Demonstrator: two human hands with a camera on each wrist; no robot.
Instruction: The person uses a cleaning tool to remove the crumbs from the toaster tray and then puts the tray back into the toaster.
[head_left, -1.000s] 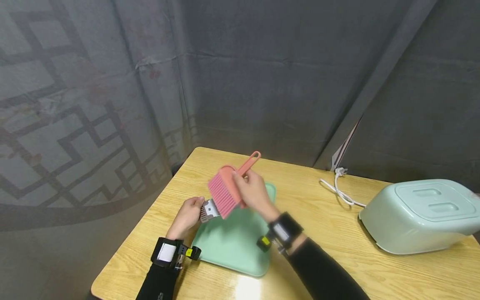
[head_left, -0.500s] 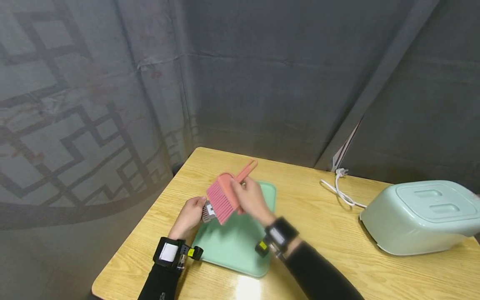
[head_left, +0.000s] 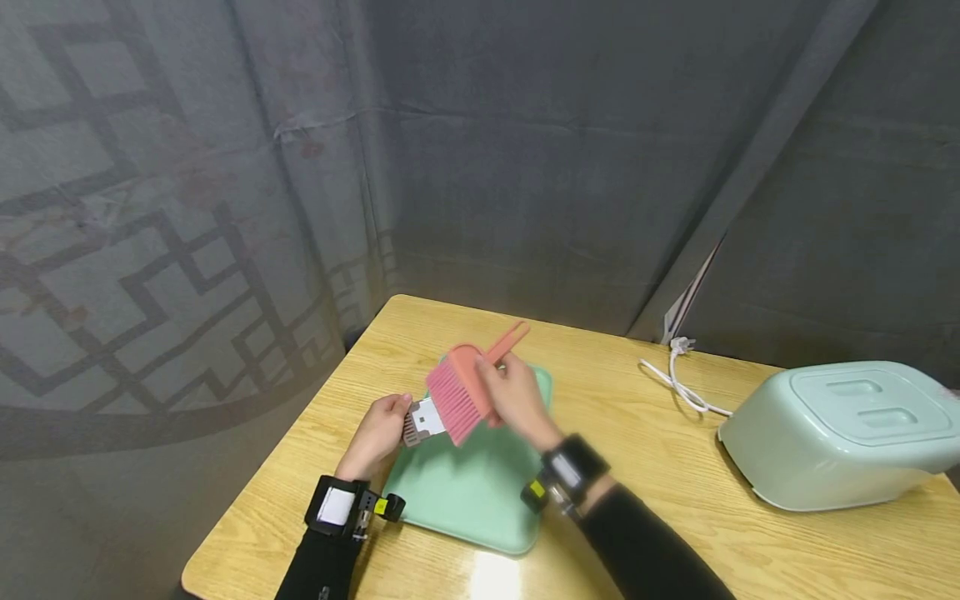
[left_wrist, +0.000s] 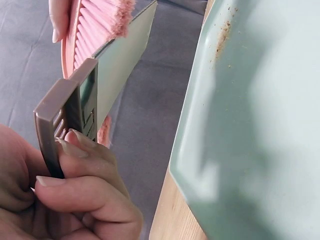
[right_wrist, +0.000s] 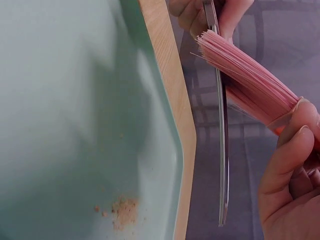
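Pinching the panel (head_left: 428, 418) at lower centre, our left hand (head_left: 378, 431) likely steadies it against the brush (head_left: 467, 379) our right hand (head_left: 517, 402) grips.

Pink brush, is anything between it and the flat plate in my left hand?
Nothing visible: the brush has its bristles across the edge of the plate, while your left hand grips the plate's slotted end.

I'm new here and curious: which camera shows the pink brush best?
The head view: there the pink brush shows both bristles and handle. The left wrist view cuts it off at the top; the right wrist view shows mostly bristles.
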